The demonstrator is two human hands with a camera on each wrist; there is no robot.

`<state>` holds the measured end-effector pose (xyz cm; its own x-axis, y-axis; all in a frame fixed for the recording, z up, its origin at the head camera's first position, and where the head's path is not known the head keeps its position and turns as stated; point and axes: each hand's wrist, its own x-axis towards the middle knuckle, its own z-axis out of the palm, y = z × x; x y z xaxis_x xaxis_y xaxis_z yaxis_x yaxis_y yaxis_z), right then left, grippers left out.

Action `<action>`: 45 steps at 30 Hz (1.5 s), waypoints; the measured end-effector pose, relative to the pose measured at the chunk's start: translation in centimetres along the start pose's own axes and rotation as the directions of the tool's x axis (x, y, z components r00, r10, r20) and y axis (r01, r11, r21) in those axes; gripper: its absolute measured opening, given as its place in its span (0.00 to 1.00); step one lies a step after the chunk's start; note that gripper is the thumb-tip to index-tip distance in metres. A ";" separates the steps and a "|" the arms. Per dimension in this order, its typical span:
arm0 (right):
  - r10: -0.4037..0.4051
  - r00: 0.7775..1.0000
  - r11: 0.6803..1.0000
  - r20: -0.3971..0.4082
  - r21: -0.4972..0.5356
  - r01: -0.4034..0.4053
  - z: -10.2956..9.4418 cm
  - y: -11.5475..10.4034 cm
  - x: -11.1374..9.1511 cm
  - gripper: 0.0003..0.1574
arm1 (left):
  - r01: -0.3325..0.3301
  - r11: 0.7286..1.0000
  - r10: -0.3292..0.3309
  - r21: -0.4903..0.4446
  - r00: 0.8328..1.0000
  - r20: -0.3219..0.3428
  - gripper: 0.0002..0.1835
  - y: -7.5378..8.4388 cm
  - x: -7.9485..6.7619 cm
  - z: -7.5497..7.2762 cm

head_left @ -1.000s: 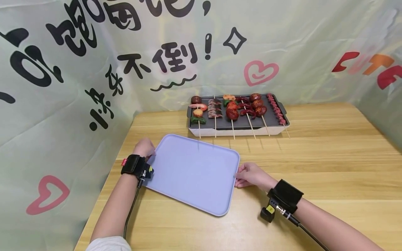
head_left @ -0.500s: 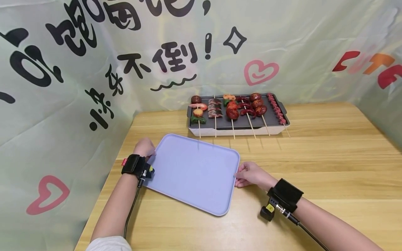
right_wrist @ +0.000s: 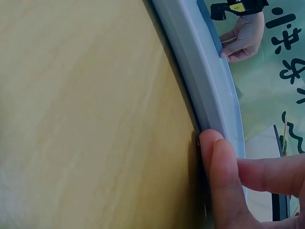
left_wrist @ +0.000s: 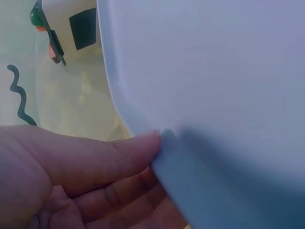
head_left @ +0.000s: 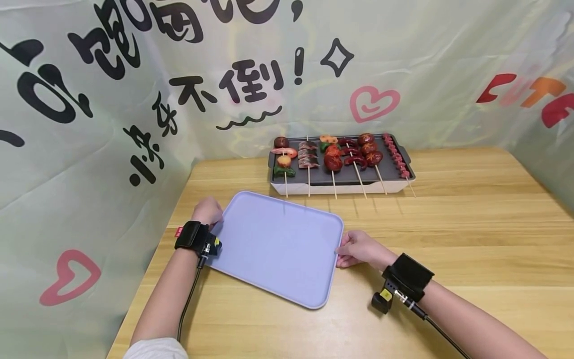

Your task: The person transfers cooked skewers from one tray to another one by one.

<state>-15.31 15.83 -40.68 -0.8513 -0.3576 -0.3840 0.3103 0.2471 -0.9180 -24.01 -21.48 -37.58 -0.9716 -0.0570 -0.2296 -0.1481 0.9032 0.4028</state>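
A pale lavender-blue rectangular tray (head_left: 278, 249), bare inside and with a low raised rim, lies turned at an angle over the front left of the table. At its left edge my left hand (head_left: 208, 212) grips the rim; the left wrist view shows the thumb (left_wrist: 128, 150) on the top side and the fingers curled beneath. My right hand (head_left: 360, 249) pinches the opposite short edge. Seen from the right wrist, thumb and fingertips (right_wrist: 224, 162) meet at the outer rim (right_wrist: 190, 57), close over the wood.
Behind the tray stands a dark grill plate (head_left: 345, 174) on a white base, bearing several food skewers whose sticks overhang the front. The wooden table (head_left: 471, 239) meets a printed cloth backdrop (head_left: 430, 60) at the back and left. Cables (head_left: 186, 309) run from both wrist cameras.
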 end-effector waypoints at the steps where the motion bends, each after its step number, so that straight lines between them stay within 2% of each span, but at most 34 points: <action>1: 0.001 1.000 1.000 0.002 0.000 -0.001 0.0 0.0 0.0 0.06 | -0.003 1.000 0.003 -0.002 1.000 0.000 0.06 0.0 0.0 0.0; 15: 0.009 1.000 0.999 0.003 -0.035 -0.009 -1.4 0.1 -0.5 0.06 | -0.005 0.999 0.007 -0.036 0.999 0.051 0.06 0.7 -0.4 0.5; 22: 0.015 1.000 0.998 -0.006 -0.062 -0.015 -2.2 0.1 -0.9 0.05 | -0.032 0.999 0.034 -0.022 0.997 0.070 0.03 1.4 -0.9 0.7; 27: 0.020 1.000 0.997 -0.014 -0.070 -0.021 -2.8 0.3 -1.1 0.05 | -0.011 0.998 0.016 -0.054 0.994 0.107 0.02 1.8 -1.3 0.9; 36: 0.030 0.999 0.995 -0.027 -0.091 -0.033 -3.8 0.5 -1.4 0.07 | -0.017 0.995 0.031 -0.100 0.989 0.144 0.01 2.1 -1.3 1.4; 45: 0.028 0.999 0.993 -0.020 -0.117 -0.031 -4.9 0.6 -2.1 0.06 | -0.039 0.993 0.059 -0.109 0.979 0.196 0.02 2.7 -1.8 1.8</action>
<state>-15.42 21.12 -39.95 -0.8505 -0.3323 -0.4078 0.2844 0.3616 -0.8879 -22.37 -18.17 -37.69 -0.9238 0.0811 -0.3742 -0.1297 0.8532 0.5051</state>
